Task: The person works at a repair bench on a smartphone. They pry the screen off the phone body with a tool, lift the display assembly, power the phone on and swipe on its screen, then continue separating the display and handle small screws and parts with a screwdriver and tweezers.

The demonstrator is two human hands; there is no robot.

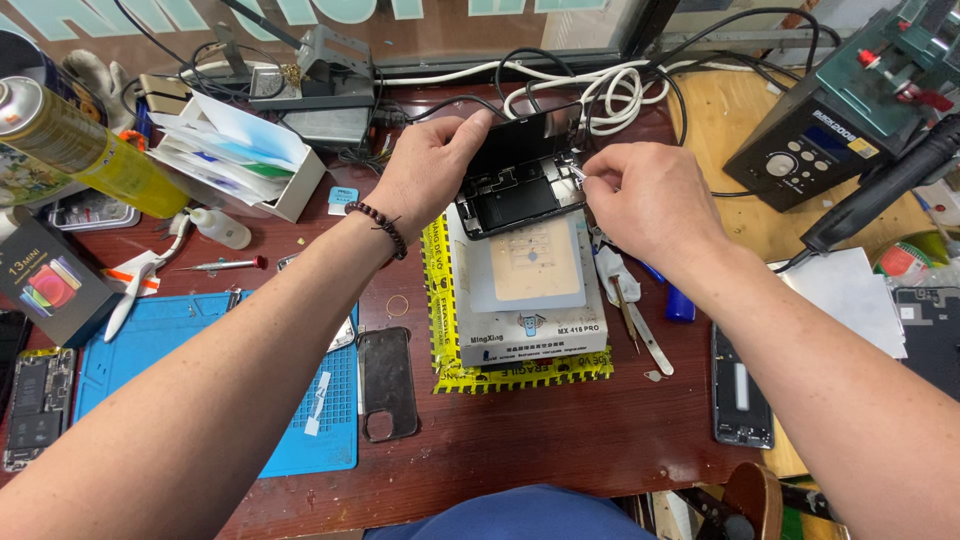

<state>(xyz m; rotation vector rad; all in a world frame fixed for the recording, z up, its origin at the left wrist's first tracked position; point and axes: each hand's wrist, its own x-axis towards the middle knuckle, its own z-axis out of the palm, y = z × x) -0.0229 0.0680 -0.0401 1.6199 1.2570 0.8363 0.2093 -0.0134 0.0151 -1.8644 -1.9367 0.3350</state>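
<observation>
An opened phone [520, 190] lies with its insides showing at the far end of a grey heating pad [527, 335], its black screen panel [525, 135] lifted upright behind it. My left hand [430, 165] grips the left edge of that screen panel, thumb on top. My right hand [640, 195] pinches a small metal tool or part at the phone's right edge; what it holds is too small to tell. A beaded bracelet [385, 228] circles my left wrist.
A blue work mat [160, 340], a dark phone case [387, 385], a second phone frame [742, 395] and tweezers [640, 335] lie on the red-brown desk [520, 440]. A yellow spray can [85, 150], white box [245, 150], white cables [600, 90] and soldering station [830, 130] stand behind.
</observation>
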